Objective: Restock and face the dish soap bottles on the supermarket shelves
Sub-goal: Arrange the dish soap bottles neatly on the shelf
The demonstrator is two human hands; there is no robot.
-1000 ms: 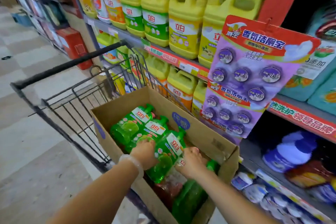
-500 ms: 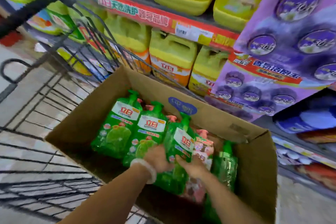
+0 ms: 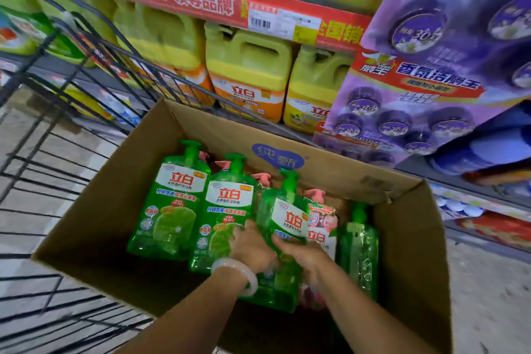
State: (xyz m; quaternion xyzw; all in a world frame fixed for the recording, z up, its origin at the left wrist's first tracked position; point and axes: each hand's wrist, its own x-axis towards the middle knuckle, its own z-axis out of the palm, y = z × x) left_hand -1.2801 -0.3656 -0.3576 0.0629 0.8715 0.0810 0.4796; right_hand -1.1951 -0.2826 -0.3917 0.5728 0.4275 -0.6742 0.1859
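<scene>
An open cardboard box (image 3: 120,198) sits in a wire shopping cart (image 3: 48,169). Several green dish soap pump bottles lie inside it, with pink ones beneath. My left hand (image 3: 251,247) and my right hand (image 3: 301,253) both grip the third green bottle (image 3: 283,210), which is tilted up above the others. Two green bottles (image 3: 175,204) lie flat to its left. Another green bottle (image 3: 359,244) stands at the box's right side, and a pink bottle (image 3: 321,221) shows beside my right hand.
Yellow dish soap jugs (image 3: 247,75) fill the shelf behind the cart, under a red price strip (image 3: 201,0). A purple hanging display card (image 3: 431,80) juts out at right. Blue and red packs sit on lower shelves at far right.
The view has dropped and closed in on the box. Both hands stay on the same green bottle, which now sits slightly more raised at its pump end.
</scene>
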